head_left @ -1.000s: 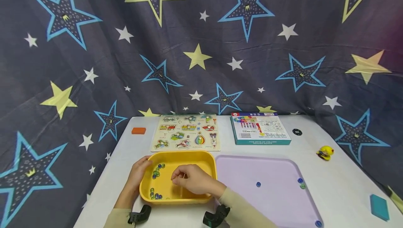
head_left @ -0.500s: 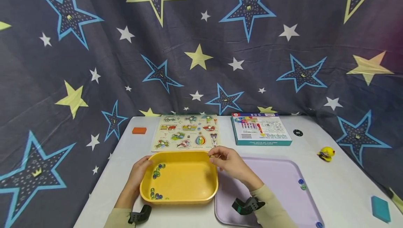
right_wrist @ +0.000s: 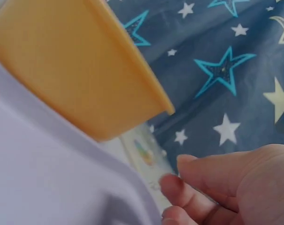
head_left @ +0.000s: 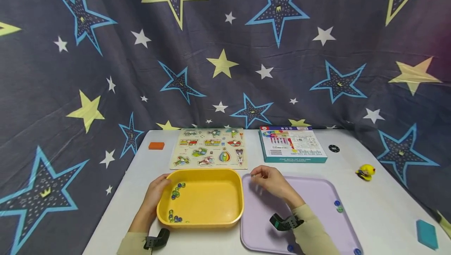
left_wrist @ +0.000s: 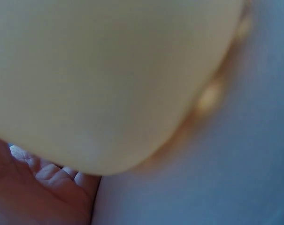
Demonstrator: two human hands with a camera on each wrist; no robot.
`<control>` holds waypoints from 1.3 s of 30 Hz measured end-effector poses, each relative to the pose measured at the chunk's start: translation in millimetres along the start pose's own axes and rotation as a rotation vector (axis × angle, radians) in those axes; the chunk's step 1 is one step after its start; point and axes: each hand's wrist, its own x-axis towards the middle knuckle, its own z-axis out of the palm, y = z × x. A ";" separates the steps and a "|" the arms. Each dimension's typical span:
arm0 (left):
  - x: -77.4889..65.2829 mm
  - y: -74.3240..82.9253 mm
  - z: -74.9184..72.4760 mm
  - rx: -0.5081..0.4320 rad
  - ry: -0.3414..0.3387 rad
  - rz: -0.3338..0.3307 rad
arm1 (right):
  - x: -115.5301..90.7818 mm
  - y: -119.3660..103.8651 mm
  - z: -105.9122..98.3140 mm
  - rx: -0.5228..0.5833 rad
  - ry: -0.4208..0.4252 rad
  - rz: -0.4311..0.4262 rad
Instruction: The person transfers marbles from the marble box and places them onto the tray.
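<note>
A yellow plastic bin (head_left: pixel 208 223) holds several blue and green glass marbles (head_left: pixel 175 193) along its left side. My left hand (head_left: pixel 154 194) grips the bin's left rim; in the left wrist view the bin's pale wall (left_wrist: pixel 109 84) covers most of that hand's fingers. Over the far left corner of the lilac tray (head_left: pixel 260 231), my right hand (head_left: pixel 273 182) pinches a small marble (head_left: pixel 253 175), mostly hidden by the fingertips. Thumb and forefinger come together in the right wrist view. A blue marble (head_left: pixel 290 248) lies near the tray's front edge.
More marbles (head_left: pixel 337 203) rest along the tray's right edge. Behind stand a wooden picture puzzle (head_left: pixel 208 149) and a boxed game (head_left: pixel 292 145). An orange block (head_left: pixel 156 146), a black disc (head_left: pixel 334 148), a yellow duck (head_left: pixel 365 172) and a teal block (head_left: pixel 427 234) lie around.
My right hand has lifted out of the yellow bin and moved right, over the tray. The blue marble on the tray has shifted toward the front edge. The left hand stays on the bin.
</note>
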 end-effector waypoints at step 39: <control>1.5 -0.3 -0.2 0.006 0.003 -0.020 | 3.2 20.8 22.4 -0.353 0.110 0.001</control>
